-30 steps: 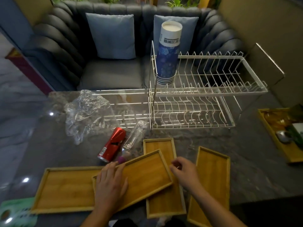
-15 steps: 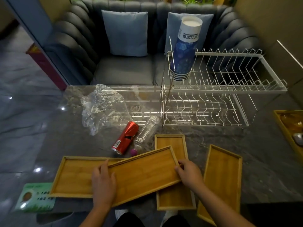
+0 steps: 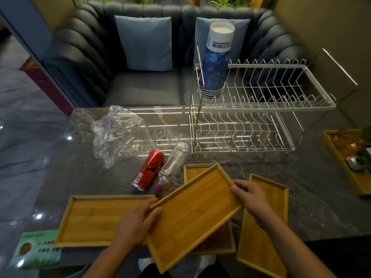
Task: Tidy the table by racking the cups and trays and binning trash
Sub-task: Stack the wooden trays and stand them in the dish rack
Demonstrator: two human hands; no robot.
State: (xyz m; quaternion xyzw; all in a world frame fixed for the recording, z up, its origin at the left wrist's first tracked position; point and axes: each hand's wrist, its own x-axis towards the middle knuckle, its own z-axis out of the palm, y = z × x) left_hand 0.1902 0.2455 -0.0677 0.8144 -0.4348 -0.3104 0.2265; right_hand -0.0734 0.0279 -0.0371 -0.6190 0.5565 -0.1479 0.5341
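Observation:
I hold a bamboo tray (image 3: 192, 211) tilted above the table. My left hand (image 3: 134, 225) grips its near left edge and my right hand (image 3: 251, 197) grips its far right corner. Three more bamboo trays lie flat: one at the left (image 3: 96, 219), one under the lifted tray (image 3: 216, 237), one at the right (image 3: 265, 225). The white two-tier wire rack (image 3: 261, 109) stands at the back right with a stack of blue paper cups (image 3: 215, 63) on its upper tier. A red can (image 3: 147, 169), a clear plastic bottle (image 3: 174, 159) and crumpled clear plastic wrap (image 3: 118, 131) lie on the table.
The dark marble table (image 3: 311, 197) has a grey sofa (image 3: 140, 81) behind it. A wooden tray with small items (image 3: 349, 163) sits at the right edge. A green card (image 3: 36, 249) lies at the near left corner. A small purple object (image 3: 158, 186) rests by the can.
The top tray has come up off the others and turned, its right end rising away from me. Both hands shifted from resting on it to gripping its edges.

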